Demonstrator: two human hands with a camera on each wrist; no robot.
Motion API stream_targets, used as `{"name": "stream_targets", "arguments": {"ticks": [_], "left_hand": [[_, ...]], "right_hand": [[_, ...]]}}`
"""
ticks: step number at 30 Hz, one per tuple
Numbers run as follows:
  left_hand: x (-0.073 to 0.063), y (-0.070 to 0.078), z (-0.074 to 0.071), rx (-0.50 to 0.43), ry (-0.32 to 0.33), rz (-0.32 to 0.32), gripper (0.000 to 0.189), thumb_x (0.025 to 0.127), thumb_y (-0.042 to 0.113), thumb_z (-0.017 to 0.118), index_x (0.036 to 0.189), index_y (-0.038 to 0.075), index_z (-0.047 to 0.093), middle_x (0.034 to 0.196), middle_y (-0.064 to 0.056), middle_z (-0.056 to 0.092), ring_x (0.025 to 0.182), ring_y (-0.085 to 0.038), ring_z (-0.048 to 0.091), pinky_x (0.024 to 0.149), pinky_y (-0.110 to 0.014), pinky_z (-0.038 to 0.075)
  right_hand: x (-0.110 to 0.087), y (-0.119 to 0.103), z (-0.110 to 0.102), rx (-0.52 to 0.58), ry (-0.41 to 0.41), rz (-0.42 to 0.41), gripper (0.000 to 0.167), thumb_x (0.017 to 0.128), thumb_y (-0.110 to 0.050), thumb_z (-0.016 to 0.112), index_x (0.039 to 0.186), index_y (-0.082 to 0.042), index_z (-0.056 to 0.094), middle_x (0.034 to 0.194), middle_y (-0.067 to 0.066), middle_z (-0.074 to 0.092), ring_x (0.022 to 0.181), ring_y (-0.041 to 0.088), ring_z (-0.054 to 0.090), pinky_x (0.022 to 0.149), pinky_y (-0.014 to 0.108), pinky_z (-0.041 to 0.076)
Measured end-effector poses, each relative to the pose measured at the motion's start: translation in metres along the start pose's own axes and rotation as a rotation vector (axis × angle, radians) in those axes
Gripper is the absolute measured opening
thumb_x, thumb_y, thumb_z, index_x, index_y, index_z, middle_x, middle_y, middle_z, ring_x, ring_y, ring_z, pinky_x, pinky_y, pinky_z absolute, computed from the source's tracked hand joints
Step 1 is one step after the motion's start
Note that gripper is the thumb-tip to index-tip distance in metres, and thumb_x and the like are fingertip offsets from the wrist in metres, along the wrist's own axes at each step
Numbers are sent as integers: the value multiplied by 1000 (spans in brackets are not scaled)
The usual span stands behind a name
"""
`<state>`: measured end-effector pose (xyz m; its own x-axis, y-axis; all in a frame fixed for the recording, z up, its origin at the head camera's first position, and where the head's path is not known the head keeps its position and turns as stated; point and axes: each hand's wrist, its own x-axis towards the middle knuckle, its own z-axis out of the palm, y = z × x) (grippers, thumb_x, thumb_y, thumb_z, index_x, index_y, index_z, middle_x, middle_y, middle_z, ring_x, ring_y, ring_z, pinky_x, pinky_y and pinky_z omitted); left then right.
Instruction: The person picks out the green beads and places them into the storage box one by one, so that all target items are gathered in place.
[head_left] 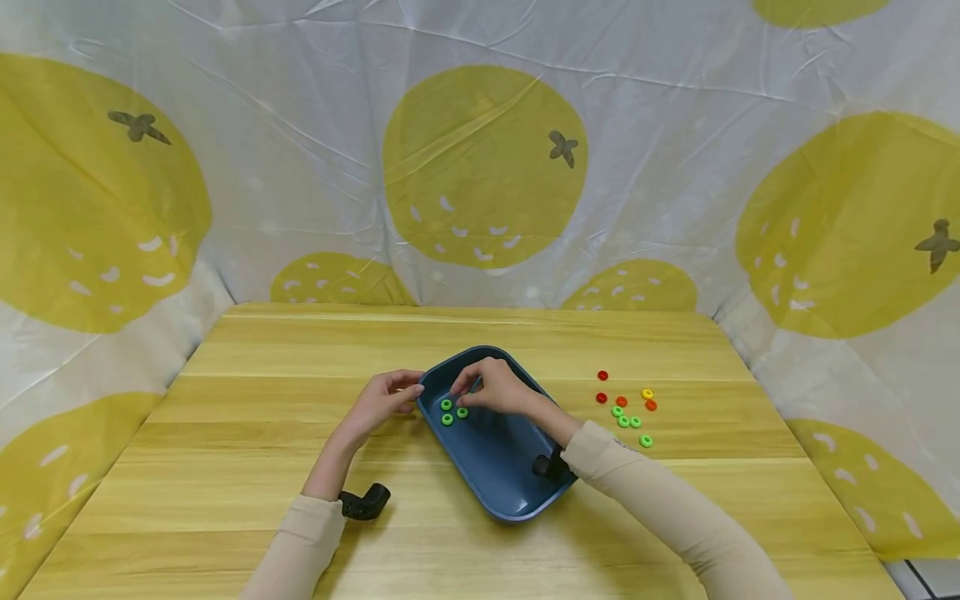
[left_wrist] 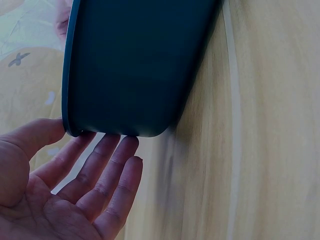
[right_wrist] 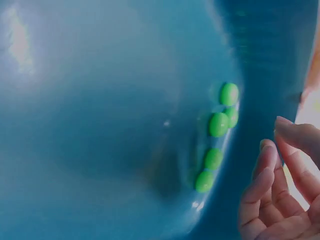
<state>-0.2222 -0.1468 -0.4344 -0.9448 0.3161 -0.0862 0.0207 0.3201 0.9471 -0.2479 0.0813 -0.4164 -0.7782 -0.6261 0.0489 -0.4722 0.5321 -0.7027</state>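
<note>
A dark blue rectangular tray (head_left: 480, 492) lies at a slant on the table. My left hand (head_left: 384, 400) holds its left corner; in the left wrist view the thumb (left_wrist: 45, 132) is at the rim and the fingertips touch the outer wall (left_wrist: 135, 65). Over the tray's far end is my right hand (head_left: 491, 387), fingers bent, with nothing visible between the thumb and fingertips (right_wrist: 282, 122). Below it, several small green rings (head_left: 447, 419) rest on the tray floor. The right wrist view shows these green rings (right_wrist: 218, 125) close to the end wall.
Right of the tray, loose rings lie on the wooden table (head_left: 247, 467): several green rings (head_left: 635, 422), two red rings (head_left: 602, 397), two orange rings (head_left: 622, 402) and one yellow ring (head_left: 647, 393). A patterned cloth (head_left: 300, 167) hangs behind and beside the table.
</note>
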Motion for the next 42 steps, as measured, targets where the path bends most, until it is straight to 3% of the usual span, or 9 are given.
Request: {"name": "stream_targets", "arguments": {"ticks": [7,11,14,17,23,27,30,35,42], "left_hand": [[0,0,-1,-6,3,-8,41,96,18,53,130,-6,50,129,-26,54,96,-19,61,85,-42,55],[0,-2,-2,0,1,6,41,96,17,52,130,-7,50,128,-27,54,97,-20,61,84,-42,55],[1,-4,-2,-2,1,8,41,96,16,52,130,-7,49,128,-27,53,97,-20,61,84,-42,55],[2,-6,-1,-2,1,4,41,96,16,52,130,-7,49,128,-27,53,97,-20,61,85,-42,55],[2,-4,0,3,7,0,41,96,17,54,130,-6,50,126,-26,55,97,-21,61,82,-39,56],[2,-4,0,2,3,9,42,95,18,54,130,-6,50,126,-26,55,99,-23,61,82,-38,56],[2,-4,-1,2,1,11,42,96,19,54,130,-6,50,127,-26,55,99,-22,61,83,-39,56],[1,-4,-1,5,0,7,43,96,19,54,130,-6,50,127,-26,54,98,-22,61,84,-41,56],[1,-3,-1,6,1,-3,43,96,19,53,131,-6,49,128,-26,54,100,-23,61,84,-41,55]], "right_hand": [[-3,-6,-7,142,-13,79,18,84,-12,70,100,-4,72,90,9,72,76,35,63,56,21,50],[-5,-8,-11,224,-18,126,20,85,-12,69,103,-2,71,94,11,72,80,44,59,59,35,54],[-7,-8,-15,265,-14,146,23,85,-13,69,105,-2,70,96,11,71,83,44,59,68,48,55],[-11,-7,-21,279,-12,160,26,85,-16,69,106,-2,69,96,10,71,79,34,62,73,54,54],[-23,-7,-39,292,2,162,24,86,-18,68,106,-5,70,100,10,71,74,10,62,65,39,55],[-36,-6,-51,308,25,177,21,86,-19,68,105,-10,70,103,8,70,78,12,63,68,39,54],[-47,-3,-60,321,47,197,23,86,-21,68,107,-10,69,102,8,70,82,20,63,70,44,54],[-68,4,-75,331,81,216,29,86,-21,68,110,-5,67,102,10,69,87,39,60,64,33,52],[-95,14,-87,296,130,270,26,85,-25,69,107,-10,68,100,14,69,74,16,59,58,26,50]]}}
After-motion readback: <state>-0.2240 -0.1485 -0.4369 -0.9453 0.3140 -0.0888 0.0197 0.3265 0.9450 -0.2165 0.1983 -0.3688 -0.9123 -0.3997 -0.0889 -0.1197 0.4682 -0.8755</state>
